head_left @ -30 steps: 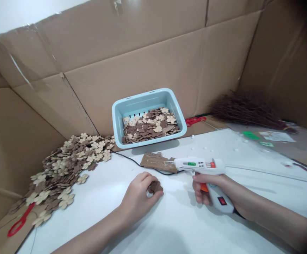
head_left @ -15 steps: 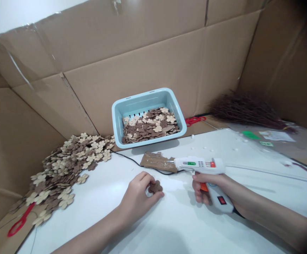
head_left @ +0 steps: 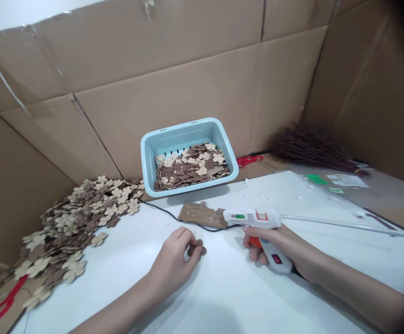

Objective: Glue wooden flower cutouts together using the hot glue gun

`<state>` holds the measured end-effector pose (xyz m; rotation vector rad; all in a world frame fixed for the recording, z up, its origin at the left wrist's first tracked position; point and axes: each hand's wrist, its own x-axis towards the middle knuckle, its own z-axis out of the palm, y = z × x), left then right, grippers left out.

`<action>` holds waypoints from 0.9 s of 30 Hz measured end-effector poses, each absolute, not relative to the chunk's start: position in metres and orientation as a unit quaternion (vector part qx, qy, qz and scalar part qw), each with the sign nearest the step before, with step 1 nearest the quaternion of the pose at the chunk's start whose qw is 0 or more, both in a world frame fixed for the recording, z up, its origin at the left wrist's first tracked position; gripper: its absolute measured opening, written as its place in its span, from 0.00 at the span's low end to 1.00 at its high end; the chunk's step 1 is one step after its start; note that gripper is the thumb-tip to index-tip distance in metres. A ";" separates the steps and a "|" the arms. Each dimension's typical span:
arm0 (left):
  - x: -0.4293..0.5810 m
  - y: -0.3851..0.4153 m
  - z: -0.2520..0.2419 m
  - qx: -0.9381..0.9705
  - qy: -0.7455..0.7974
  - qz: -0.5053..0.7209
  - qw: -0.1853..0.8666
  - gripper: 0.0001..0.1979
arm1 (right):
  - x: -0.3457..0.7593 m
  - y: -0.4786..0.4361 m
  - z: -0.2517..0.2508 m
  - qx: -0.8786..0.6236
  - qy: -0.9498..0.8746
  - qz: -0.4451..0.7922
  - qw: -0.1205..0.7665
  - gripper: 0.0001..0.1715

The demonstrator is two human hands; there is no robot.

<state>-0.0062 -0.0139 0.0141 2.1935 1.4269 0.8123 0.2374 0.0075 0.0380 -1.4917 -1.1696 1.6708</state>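
Two-handed: pinching in left grip [head_left: 174, 254] brown flower cutout [head_left: 202, 245], likely light, best edge-held; clasping in right grip [head_left: 290, 241] hot-glue gun [head_left: 252, 217].

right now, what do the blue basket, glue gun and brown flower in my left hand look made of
Blue basket: most likely molded plastic, smooth with a slight sheen on its rounded rim.
Glue gun: white body looks like hard plastic, smooth, with vent slots.
Brown flower: matte, perhaps felt or thick paper from its dull petals; partly covered, so uncertain.
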 end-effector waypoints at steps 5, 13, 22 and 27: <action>-0.007 -0.011 0.016 0.785 0.520 0.263 0.211 0.05 | 0.240 0.008 0.035 -0.565 -0.465 0.614 0.295 0.18; -0.008 -0.011 0.015 0.758 0.518 0.290 0.269 0.03 | 0.240 0.010 0.037 -0.585 -0.484 0.579 0.297 0.14; -0.012 -0.008 0.019 0.774 0.512 0.270 0.257 0.09 | 0.242 0.010 0.036 -0.596 -0.489 0.571 0.281 0.14; -0.009 -0.004 0.019 0.787 0.516 0.269 0.206 0.06 | 0.242 0.010 0.036 -0.585 -0.489 0.573 0.300 0.13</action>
